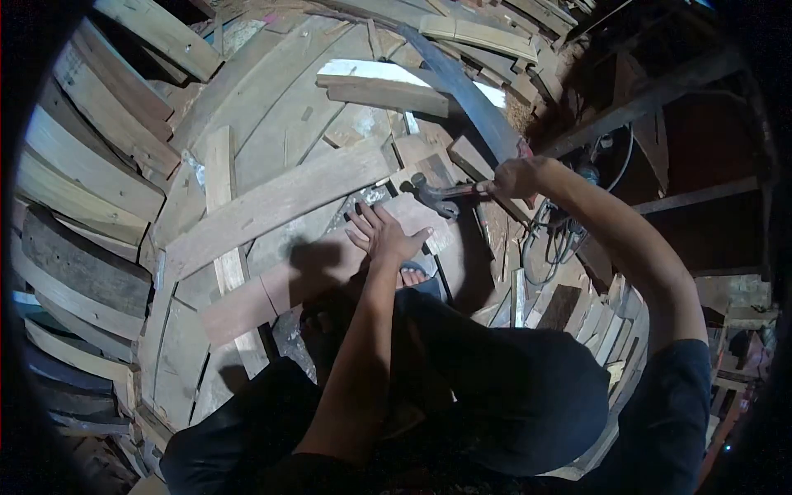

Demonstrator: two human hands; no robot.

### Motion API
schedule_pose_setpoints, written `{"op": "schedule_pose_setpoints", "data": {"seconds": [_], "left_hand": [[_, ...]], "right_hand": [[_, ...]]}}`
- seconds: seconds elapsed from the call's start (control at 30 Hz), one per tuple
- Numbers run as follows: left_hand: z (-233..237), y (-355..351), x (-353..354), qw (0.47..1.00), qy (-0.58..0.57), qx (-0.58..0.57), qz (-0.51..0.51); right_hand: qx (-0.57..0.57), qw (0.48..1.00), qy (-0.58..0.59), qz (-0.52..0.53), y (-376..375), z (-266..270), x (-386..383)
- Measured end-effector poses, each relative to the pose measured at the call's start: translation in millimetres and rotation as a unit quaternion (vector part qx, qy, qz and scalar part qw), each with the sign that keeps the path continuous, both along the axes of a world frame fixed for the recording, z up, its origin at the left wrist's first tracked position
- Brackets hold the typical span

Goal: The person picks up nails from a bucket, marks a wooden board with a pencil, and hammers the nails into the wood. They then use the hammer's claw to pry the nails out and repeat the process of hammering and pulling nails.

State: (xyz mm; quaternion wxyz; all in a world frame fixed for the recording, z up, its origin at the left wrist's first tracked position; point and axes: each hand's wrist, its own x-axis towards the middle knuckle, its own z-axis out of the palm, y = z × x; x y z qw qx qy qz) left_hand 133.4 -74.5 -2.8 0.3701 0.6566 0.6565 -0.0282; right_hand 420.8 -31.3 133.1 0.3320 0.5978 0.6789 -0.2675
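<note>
My right hand (513, 177) grips the handle of a hammer (437, 196), whose dark head points left just above a reddish wooden plank (272, 285). My left hand (384, 233) lies flat with fingers spread on that plank, just below the hammer head. A long pale plank (272, 206) crosses diagonally above the reddish one. Both planks rest on a large round wooden assembly (272, 107). My foot in a sandal (417, 276) shows just under the left hand.
Curved wooden staves (74, 214) are piled at the left and top. A dark metal hoop (466, 91) arcs across the upper right. Black cables (553, 235) hang near a wooden frame (660, 91) on the right. More staves (602, 318) lean at lower right.
</note>
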Motion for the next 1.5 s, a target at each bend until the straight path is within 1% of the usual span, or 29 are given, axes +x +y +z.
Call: {"op": "schedule_pose_setpoints", "data": {"seconds": [0.07, 0.1, 0.17, 0.23, 0.3, 0.4, 0.43, 0.47, 0.53, 0.57, 0.63, 0.67, 0.73, 0.77, 0.87, 0.9, 0.93, 0.97, 1.03, 1.07, 1.13, 1.17, 1.27, 1.3, 1.33, 1.4, 1.43, 1.47, 1.5], "left_hand": [[-9.4, -0.7, -0.3, 1.0, -0.001, 0.017, 0.0], [-10.4, 2.9, -2.4, 1.0, 0.004, -0.012, -0.019], [-8.2, 1.0, -2.9, 1.0, 0.003, -0.008, -0.015], [-0.5, 1.0, -3.4, 1.0, -0.002, -0.004, -0.006], [-2.0, -7.9, -4.2, 0.999, -0.011, 0.032, 0.01], [0.4, -10.5, -0.6, 0.998, -0.03, 0.046, 0.021], [0.5, -4.4, -2.5, 0.998, -0.034, 0.051, 0.028], [-1.6, -3.9, -4.9, 0.997, -0.036, 0.056, 0.031], [-5.2, -2.2, -3.6, 0.997, -0.041, 0.063, 0.032], [-5.3, -1.6, -2.1, 0.997, -0.032, 0.067, 0.035], [-4.1, -1.3, -2.7, 0.996, -0.044, 0.061, 0.048], [-1.6, 1.6, -3.1, 0.996, -0.053, 0.056, 0.053], [-2.5, 0.3, -3.7, 0.995, -0.051, 0.065, 0.052], [-2.8, 2.1, -4.9, 0.995, -0.051, 0.069, 0.055], [-0.6, 4.2, -1.2, 0.996, -0.031, 0.058, 0.053], [5.7, 4.7, -3.5, 0.997, -0.033, 0.054, 0.035], [-18.5, -2.1, -2.1, 0.991, -0.053, 0.111, 0.044], [-12.6, 5.6, 0.2, 0.993, -0.044, 0.1, 0.042], [-3.9, 0.6, -3.5, 0.998, -0.027, 0.048, 0.029], [-0.7, 3.4, -1.3, 0.998, -0.022, 0.054, 0.029], [-8.3, -2.0, -1.9, 0.997, -0.009, 0.067, 0.027], [-16.7, -4.5, -2.0, 0.993, -0.017, 0.109, 0.032], [4.0, -1.0, -4.1, 0.995, 0.006, 0.101, 0.026], [20.6, 5.8, -12.1, 0.998, -0.022, 0.06, 0.009], [18.8, 7.6, -19.0, 0.992, -0.008, 0.124, -0.009], [-7.5, 21.6, -42.3, 0.974, -0.034, 0.212, -0.077], [6.6, 32.2, -52.9, 0.976, -0.029, 0.196, -0.093], [11.2, 44.6, -63.1, 0.983, -0.031, 0.137, -0.116], [14.2, 58.2, -73.2, 0.987, -0.034, 0.08, -0.134]], "right_hand": [[0.003, 1.0, -0.009, 0.02, 2.0, 4.6, -3.6], [0.053, 0.993, 0.027, 0.105, 3.1, -17.6, 21.3], [0.059, 0.989, 0.046, 0.124, -1.9, -32.0, 33.1], [-0.012, 1.0, 0.004, -0.01, 0.7, 1.9, 1.6], [0.008, 0.986, 0.061, 0.154, -7.0, -60.9, 58.5], [0.091, 0.957, 0.126, 0.246, -21.3, -75.4, 82.9], [0.112, 0.942, 0.105, 0.299, -19.6, -62.4, 71.9], [0.098, 0.944, 0.098, 0.301, -17.4, -51.1, 60.5], [0.008, 0.979, 0.051, 0.195, -2.2, -19.4, 20.3], [-0.02, 0.987, 0.03, 0.153, 4.5, -7.1, 4.3], [-0.054, 0.991, 0.014, 0.122, 13.8, 11.0, -16.8], [-0.087, 0.996, -0.036, -0.008, 18.9, 15.8, -30.4], [-0.107, 0.985, 0.033, 0.128, 20.6, 17.0, -30.3], [-0.121, 0.988, 0.026, 0.092, 24.8, 22.3, -34.9], [-0.161, 0.984, -0.072, -0.027, 35.3, 54.2, -80.6], [-0.133, 0.991, -0.026, -0.006, 19.5, 48.3, -62.5], [-0.083, 0.996, -0.008, 0.018, 10.3, 27.5, -40.4], [-0.031, 0.999, 0.008, 0.043, 1.1, 6.2, -17.4], [-0.001, 0.989, 0.052, 0.141, -21.6, 22.7, -15.6], [0.037, 0.997, 0.066, 0.023, -27.2, 32.2, -12.3], [0.054, 0.995, 0.089, 0.005, -38.4, 45.1, -0.5], [0.064, 0.993, 0.101, 0.0, -38.5, 52.0, 6.6], [0.018, 0.983, 0.161, -0.087, -43.2, 90.6, 29.9], [0.013, 0.959, 0.219, -0.18, -48.8, 120.0, 19.3], [0.084, 0.939, 0.306, -0.136, -63.4, 103.4, 45.7], [0.109, 0.87, 0.41, -0.253, -81.1, 76.0, 68.6], [0.171, 0.849, 0.418, -0.276, -94.4, 57.9, 74.9], [0.232, 0.824, 0.424, -0.297, -108.7, 42.9, 76.3], [0.262, 0.753, 0.5, -0.34, -120.1, 33.0, 67.9]]}}
